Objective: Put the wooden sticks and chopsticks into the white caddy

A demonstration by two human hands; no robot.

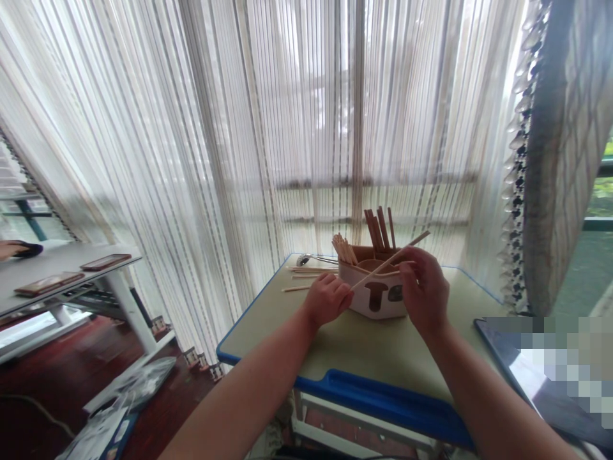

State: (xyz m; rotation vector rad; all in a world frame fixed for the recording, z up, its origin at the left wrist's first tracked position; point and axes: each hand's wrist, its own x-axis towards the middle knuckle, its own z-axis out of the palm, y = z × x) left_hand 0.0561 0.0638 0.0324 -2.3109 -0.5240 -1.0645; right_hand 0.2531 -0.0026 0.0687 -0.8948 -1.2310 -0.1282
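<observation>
A light wooden chopstick slants up to the right between my two hands, in front of a utensil holder. Its lower end is pinched in my left hand. My right hand has its fingers curled around the upper part. The white and brown holder stands on the desk just beyond my hands. Pale chopsticks stand bunched in its left section, and dark brown chopsticks rise at the back. Several loose pale chopsticks lie left of the holder, partly hidden by it and my left hand.
A metal spoon lies at the desk's back left. The pale desk has a blue edge. A dark, shiny flat surface adjoins on the right. At left, another table bears flat framed items and a person's hand. Sheer curtains hang behind.
</observation>
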